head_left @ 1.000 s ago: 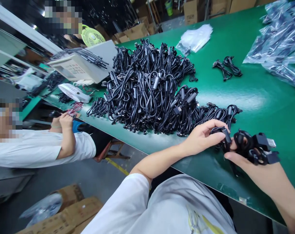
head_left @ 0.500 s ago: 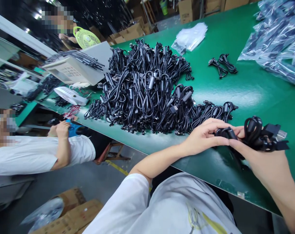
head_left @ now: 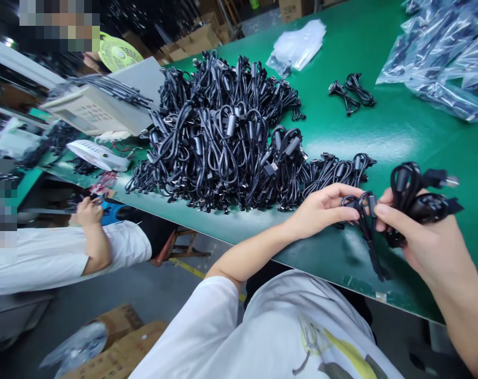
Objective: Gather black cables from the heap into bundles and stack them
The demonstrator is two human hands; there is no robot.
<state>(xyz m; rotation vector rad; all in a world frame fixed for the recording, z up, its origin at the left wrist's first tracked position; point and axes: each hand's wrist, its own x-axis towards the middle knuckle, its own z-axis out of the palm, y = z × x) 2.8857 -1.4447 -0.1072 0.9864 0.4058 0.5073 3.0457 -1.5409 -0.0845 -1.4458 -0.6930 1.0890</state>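
My left hand [head_left: 328, 211] pinches the looped end of a small black cable bundle [head_left: 368, 231], whose lower ends hang down over the green table [head_left: 428, 131]. At the other side of that loop, the thumb and fingers of my right hand [head_left: 420, 237] are closed near its grey sleeve. Another coiled black cable [head_left: 407, 181] with a metal-tipped plug rests in my right hand, above the thumb and palm. Left of my hands lies a big heap of tied black cables [head_left: 231, 142], reaching almost to my left fingers.
Two cable bundles [head_left: 353, 93] lie apart behind my hands. Clear plastic bags [head_left: 297, 45] and filled silvery bags [head_left: 439, 63] are farther back. A beige machine [head_left: 100, 108] and white fan-like device [head_left: 99, 154] stand left, near a seated co-worker [head_left: 65, 252]. Cardboard boxes [head_left: 120, 347] sit on the floor.
My hands have drawn slightly apart, and the small bundle between them now shows more fully, hanging down. The view has shifted a little. The co-worker's hands have moved slightly.
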